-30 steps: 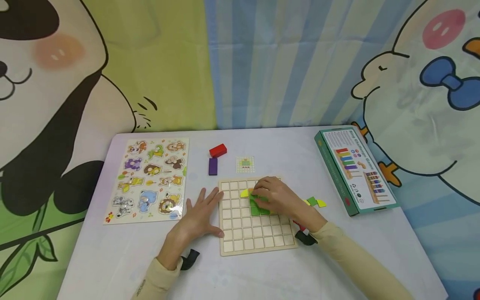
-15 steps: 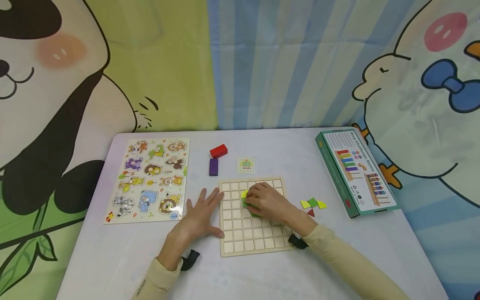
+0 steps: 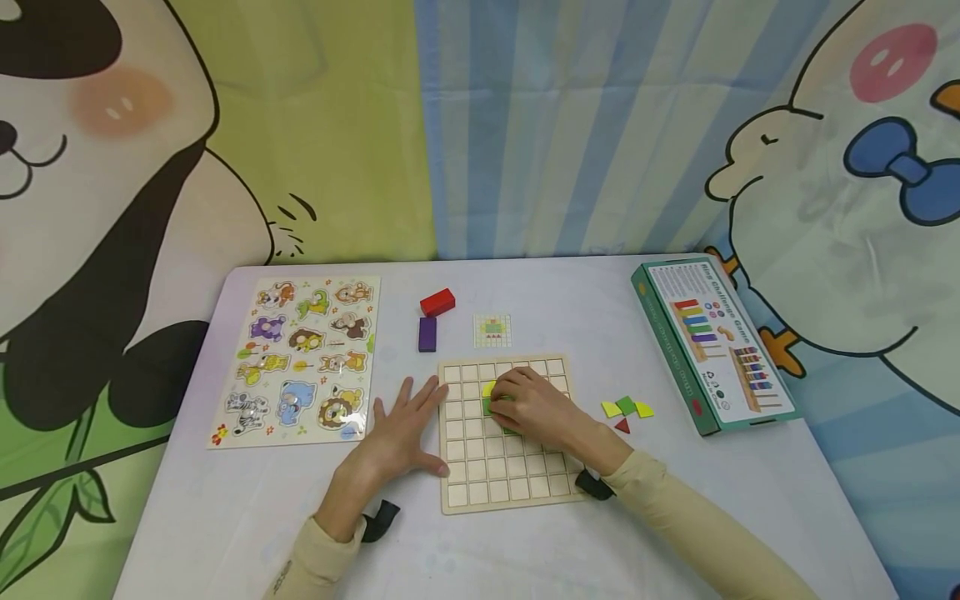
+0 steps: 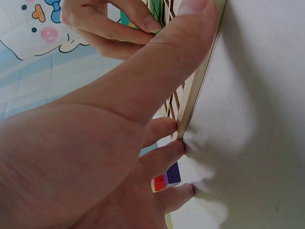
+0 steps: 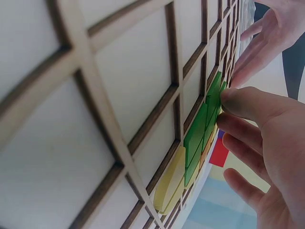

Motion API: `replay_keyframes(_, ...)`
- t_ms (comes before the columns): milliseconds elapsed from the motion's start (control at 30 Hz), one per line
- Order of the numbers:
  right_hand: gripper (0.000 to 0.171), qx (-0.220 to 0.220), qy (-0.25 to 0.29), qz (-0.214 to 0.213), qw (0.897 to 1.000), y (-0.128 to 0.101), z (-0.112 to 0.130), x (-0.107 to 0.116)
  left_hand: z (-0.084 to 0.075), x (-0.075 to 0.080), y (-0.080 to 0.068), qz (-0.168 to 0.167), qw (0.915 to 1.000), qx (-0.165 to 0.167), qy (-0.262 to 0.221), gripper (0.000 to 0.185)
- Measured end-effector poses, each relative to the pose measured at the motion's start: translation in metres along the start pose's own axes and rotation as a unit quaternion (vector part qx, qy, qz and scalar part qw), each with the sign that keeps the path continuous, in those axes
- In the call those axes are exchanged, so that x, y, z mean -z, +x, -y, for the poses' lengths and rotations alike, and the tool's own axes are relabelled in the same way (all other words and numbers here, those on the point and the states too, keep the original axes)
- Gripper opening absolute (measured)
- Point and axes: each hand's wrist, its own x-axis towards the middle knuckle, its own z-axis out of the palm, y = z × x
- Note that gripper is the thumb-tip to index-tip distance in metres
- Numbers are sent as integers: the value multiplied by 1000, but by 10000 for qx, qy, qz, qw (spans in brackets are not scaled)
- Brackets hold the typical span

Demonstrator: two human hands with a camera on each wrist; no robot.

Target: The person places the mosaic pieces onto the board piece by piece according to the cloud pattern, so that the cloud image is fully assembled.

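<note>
My left hand (image 3: 401, 433) lies with fingers spread at the left edge of a wooden grid board (image 3: 468, 494). In the left wrist view its thumb (image 4: 190, 28) reaches over the board's rim and several fingertips touch the table. Over the board's middle, my right hand (image 3: 536, 406) pinches a small green tile (image 5: 223, 90) between thumb and forefinger, down at the grid. More green tiles (image 5: 194, 138) and a yellow tile (image 5: 171, 183) sit in the grid beside it, largely hidden by the hand in the head view.
Loose yellow, green and red tiles (image 3: 625, 406) lie right of the board. A pattern card (image 3: 492, 331), a red block (image 3: 437, 302) and a purple block (image 3: 427, 334) are behind it. An animal puzzle board (image 3: 300, 362) lies left, a green game box (image 3: 712, 342) right.
My right hand has moved slightly left and down over the board, uncovering the loose tiles on the right, then stayed nearly still. The left hand keeps its place.
</note>
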Motion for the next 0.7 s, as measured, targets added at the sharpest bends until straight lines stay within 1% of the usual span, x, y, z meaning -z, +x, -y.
replay_keyframes(167, 11, 40, -69, 17, 10000, -1, 1, 1, 0, 0, 0, -2, 10000, -2, 1, 125)
replay_keyframes(233, 11, 6, 9, 2, 10000, -1, 1, 1, 0, 0, 0, 3, 10000, 7, -4, 125)
replay_keyframes(433, 10, -256, 333, -249, 9988, -6, -6, 6, 0, -2, 0, 10, 10000, 34, -1, 125)
replay_keyframes(567, 10, -371, 346, -392, 9979, -13, -16, 10, -1, -1, 0, 13, 10000, 37, -20, 126)
replay_keyframes(700, 11, -573, 344, -388, 9970, -23, -25, 18, -1, -1, 0, 18, 10000, 34, 4, 125)
